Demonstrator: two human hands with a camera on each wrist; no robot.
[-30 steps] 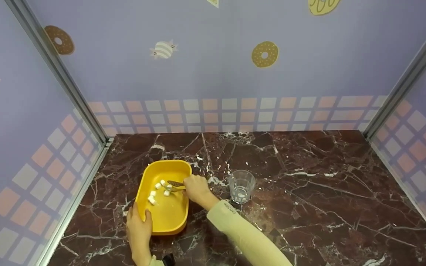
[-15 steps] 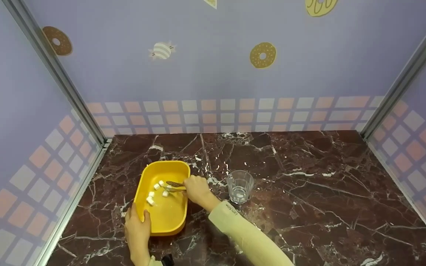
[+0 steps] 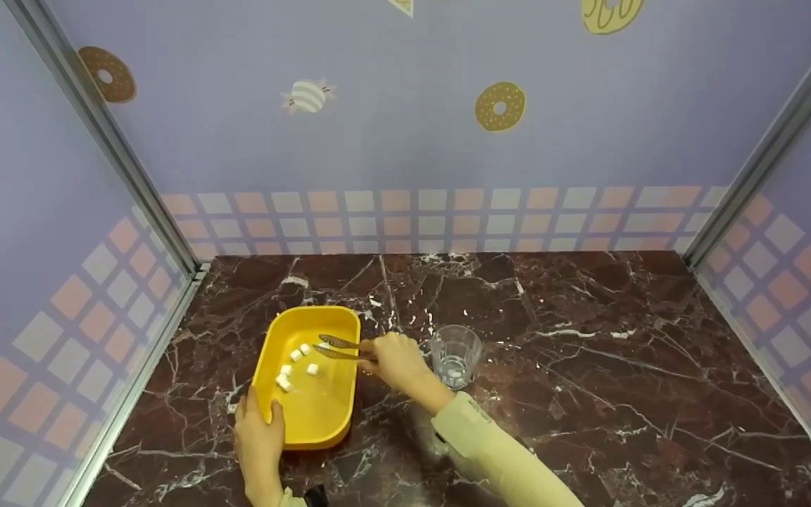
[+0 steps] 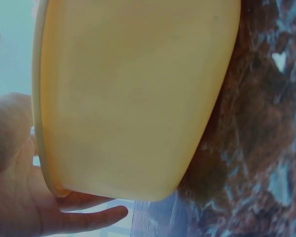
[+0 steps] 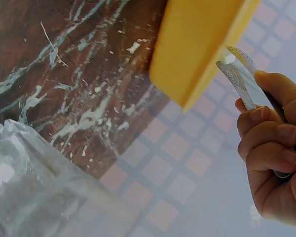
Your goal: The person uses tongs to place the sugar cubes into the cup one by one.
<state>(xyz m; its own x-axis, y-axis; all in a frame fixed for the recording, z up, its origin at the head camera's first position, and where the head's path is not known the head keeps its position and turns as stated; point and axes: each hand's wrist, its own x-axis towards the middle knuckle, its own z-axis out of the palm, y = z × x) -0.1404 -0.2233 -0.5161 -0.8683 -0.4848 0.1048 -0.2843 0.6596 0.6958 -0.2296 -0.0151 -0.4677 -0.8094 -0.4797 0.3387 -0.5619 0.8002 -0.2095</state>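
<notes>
A yellow plastic box stands on the table with several small white cubes on its floor. My left hand holds its near left corner, thumb over the rim and fingers along the outer wall, as the left wrist view shows from the side. In my right hand are metal tongs, gripped with curled fingers and reaching over the box's right rim. Between the patterned tong tips a white cube shows in the right wrist view, where the hand pinches the tongs.
A clear glass stands right of the box, just behind my right forearm. White flecks and veins mark the dark marble tabletop. Patterned panels enclose the back and both sides.
My right hand has shifted right and toward me, with the tongs drawing up from the cubes and one white cube between their tips. My left hand keeps its hold on the box.
</notes>
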